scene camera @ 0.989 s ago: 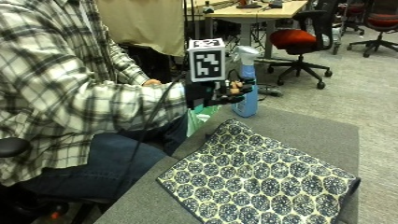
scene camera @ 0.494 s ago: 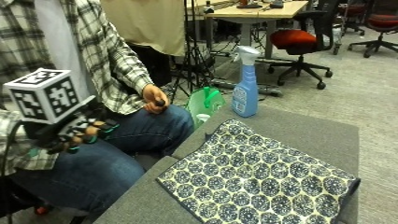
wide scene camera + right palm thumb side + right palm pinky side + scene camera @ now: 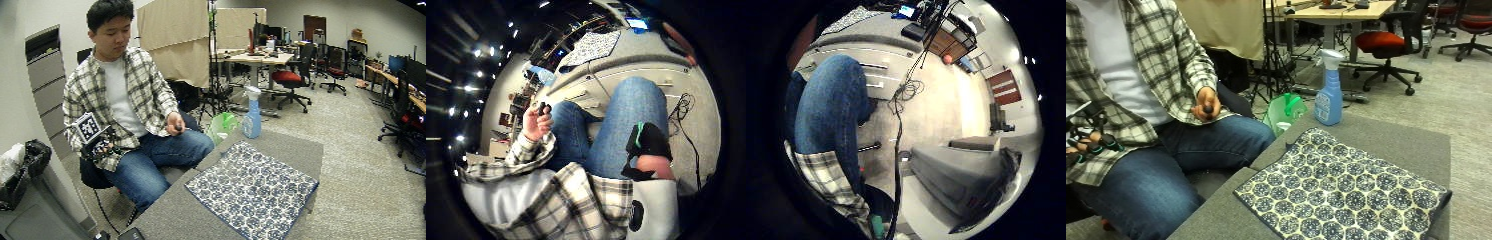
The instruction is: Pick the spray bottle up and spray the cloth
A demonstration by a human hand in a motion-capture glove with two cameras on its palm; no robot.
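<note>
At the far left of the outside view the gloved right hand (image 3: 1086, 142) hangs by the person's hip, off the table; its fingers look loosely curled and grip nothing, well apart from every task thing. Next along, the bare left hand (image 3: 1206, 107) rests on the thigh, pinching a small dark object (image 3: 1208, 108). A green bag (image 3: 1284, 111) sits on the floor against the grey table (image 3: 1399, 145). Just right of it, the spray bottle (image 3: 1329, 91) stands upright at the table's far edge: a translucent blue body with a printed label and a white trigger head. The patterned cloth (image 3: 1345, 192), dark blue with pale round motifs, lies flat over the near part of the table, its right corner reaching the table's edge. A bare grey strip separates bottle and cloth, and open grey table runs along the cloth's left side toward the person.
</note>
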